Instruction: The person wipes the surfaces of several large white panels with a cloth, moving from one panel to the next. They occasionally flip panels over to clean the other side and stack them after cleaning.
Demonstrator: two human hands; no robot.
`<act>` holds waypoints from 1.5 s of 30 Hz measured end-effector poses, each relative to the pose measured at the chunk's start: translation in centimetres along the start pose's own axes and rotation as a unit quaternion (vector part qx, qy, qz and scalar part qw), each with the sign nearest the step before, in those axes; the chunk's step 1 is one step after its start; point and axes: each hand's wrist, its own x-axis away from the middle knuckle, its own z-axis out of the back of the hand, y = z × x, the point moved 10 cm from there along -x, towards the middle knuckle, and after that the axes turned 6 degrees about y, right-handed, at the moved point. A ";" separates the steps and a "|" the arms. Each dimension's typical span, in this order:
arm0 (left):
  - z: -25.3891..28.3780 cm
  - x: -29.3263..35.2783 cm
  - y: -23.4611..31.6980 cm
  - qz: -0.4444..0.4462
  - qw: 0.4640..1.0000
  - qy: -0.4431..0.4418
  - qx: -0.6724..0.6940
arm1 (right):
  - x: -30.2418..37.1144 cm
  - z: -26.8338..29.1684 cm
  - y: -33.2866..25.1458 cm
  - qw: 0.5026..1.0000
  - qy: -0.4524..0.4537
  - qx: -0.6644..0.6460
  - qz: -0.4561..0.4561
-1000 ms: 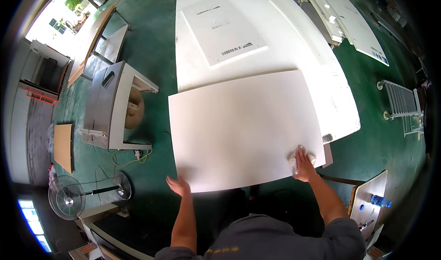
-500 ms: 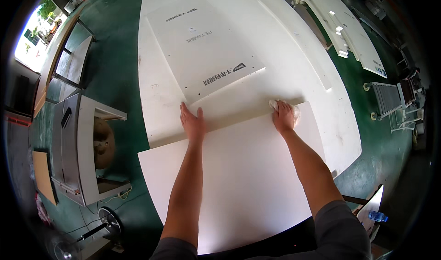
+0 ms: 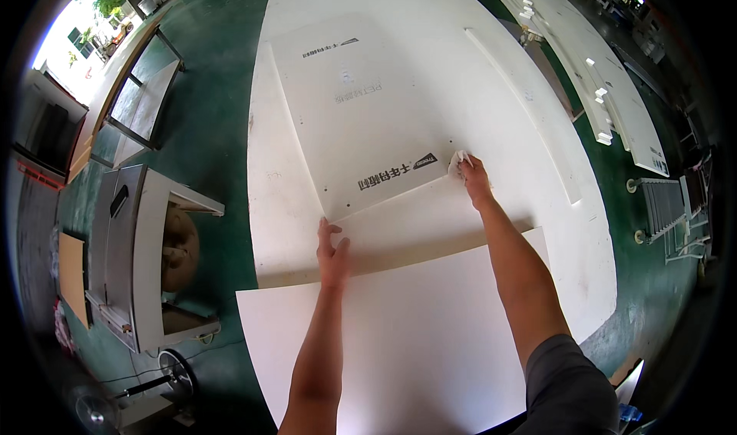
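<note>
A lane runs between the left edge of the worktop (image 3: 267, 158) and the printed board (image 3: 345, 120). A second lane separates this board from the long strip (image 3: 528, 106) near the right edge; my right hand (image 3: 475, 178) obstructs its near end. The white panel (image 3: 422, 327) blocks most of the near edge.

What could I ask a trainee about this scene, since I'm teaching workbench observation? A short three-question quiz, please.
1. True or false: the narrow white strip lies to the right of the printed panel.
2. What does the right hand hold?
A) nothing
B) a white cloth
C) the narrow white strip
3. Fill in: the left hand is at the printed panel's near ____ corner.
Key: 1 true; 2 B; 3 left
</note>
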 end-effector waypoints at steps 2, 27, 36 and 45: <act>1.7 0.2 0.0 0.005 0.998 0.034 0.050 | 1.9 -1.4 -0.7 0.997 0.008 -0.043 -0.061; 24.2 39.9 -11.0 0.455 0.887 -0.007 0.078 | 58.5 26.7 7.4 0.911 0.099 -0.201 -0.345; 12.6 34.7 -1.6 0.386 0.921 -0.024 0.041 | 69.1 29.3 2.0 0.703 0.200 -0.555 -0.397; 6.0 58.9 -5.1 0.405 0.901 -0.132 0.088 | 72.6 34.5 3.4 0.814 0.247 -0.359 -0.384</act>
